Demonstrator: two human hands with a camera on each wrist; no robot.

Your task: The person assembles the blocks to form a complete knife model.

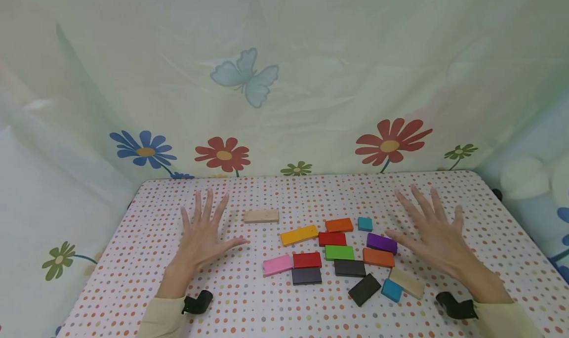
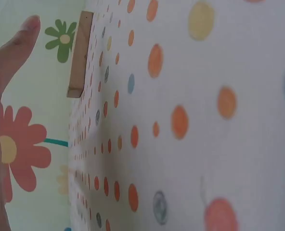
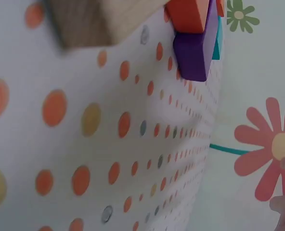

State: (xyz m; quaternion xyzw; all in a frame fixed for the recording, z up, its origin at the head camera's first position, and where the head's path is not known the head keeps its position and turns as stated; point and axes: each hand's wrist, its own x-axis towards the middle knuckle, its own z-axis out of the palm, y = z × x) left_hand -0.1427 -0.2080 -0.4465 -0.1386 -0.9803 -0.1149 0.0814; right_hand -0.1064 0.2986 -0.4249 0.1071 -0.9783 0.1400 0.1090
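My left hand (image 1: 202, 236) is spread with straight fingers over the left side of the table and holds nothing. Nearest to its fingers lies a plain wooden block (image 1: 261, 216). On the right, my right hand (image 1: 437, 239) is likewise spread and holds nothing, its thumb close to a purple block (image 1: 381, 243). Between the hands lie several coloured blocks, among them a yellow block (image 1: 299, 235), a pink block (image 1: 277, 266), a green block (image 1: 339, 252) and a black block (image 1: 364, 289). The right wrist view shows the purple block (image 3: 195, 53) beside an orange block (image 3: 188, 14).
The blocks lie on a dotted tablecloth (image 1: 240, 298). Behind the table hangs a pale curtain (image 1: 311, 81) printed with flowers and a butterfly. A beige block (image 1: 406, 282) and a blue block (image 1: 391, 290) lie near the right wrist.
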